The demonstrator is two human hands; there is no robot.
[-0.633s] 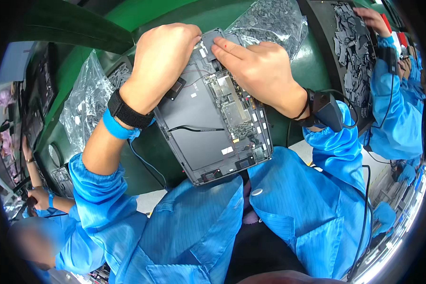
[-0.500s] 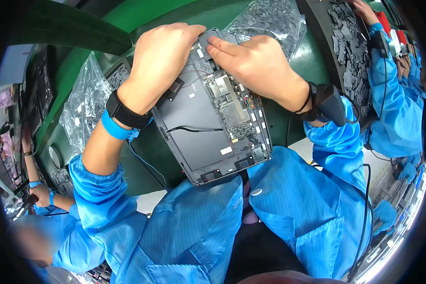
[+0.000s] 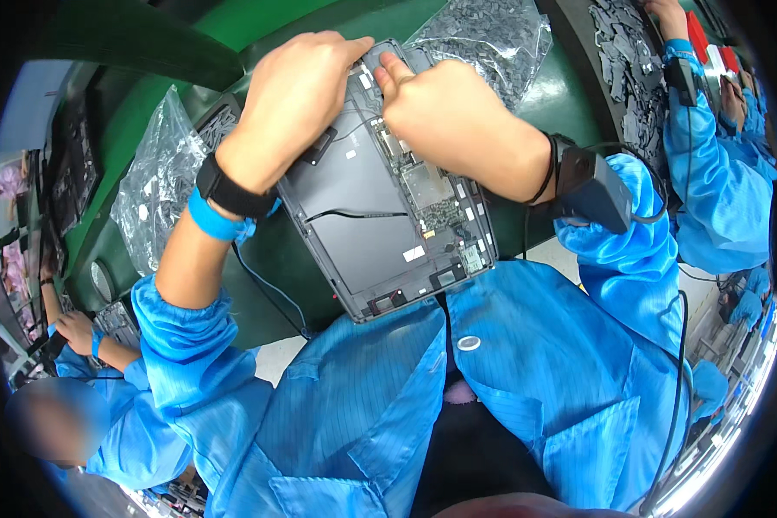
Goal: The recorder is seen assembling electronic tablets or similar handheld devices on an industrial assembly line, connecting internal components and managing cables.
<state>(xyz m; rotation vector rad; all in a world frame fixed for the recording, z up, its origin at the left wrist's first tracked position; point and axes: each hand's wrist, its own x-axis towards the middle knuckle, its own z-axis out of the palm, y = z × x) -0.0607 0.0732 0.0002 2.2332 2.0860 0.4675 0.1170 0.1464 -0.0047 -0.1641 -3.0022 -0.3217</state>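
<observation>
An opened tablet (image 3: 354, 233) with a dark grey housing lies tilted in front of me, its near edge close to my jacket. A green circuit board (image 3: 432, 190) runs down its right side, and a black cable (image 3: 354, 213) crosses the bare middle. My left hand (image 3: 298, 95) is closed at the far left edge, its fingers mostly hidden behind the back of the hand. My right hand (image 3: 440, 108) bends over the far end, fingers curled and tips pressed at the housing's inner far edge. Whether a small part is between those fingertips is hidden.
Clear plastic bags, one (image 3: 160, 186) at left and one (image 3: 483, 43) full of dark grey pieces, lie on the green table (image 3: 570, 112). A dark tray (image 3: 596, 65) of similar pieces stands at right. Co-workers in blue sleeves (image 3: 716, 207) work on both sides. A wrist cord (image 3: 272, 298) hangs at left.
My right hand's fingers were stretched over the tablet's far end and are now more curled, with the hand shifted slightly. My left hand keeps its place at the far left edge.
</observation>
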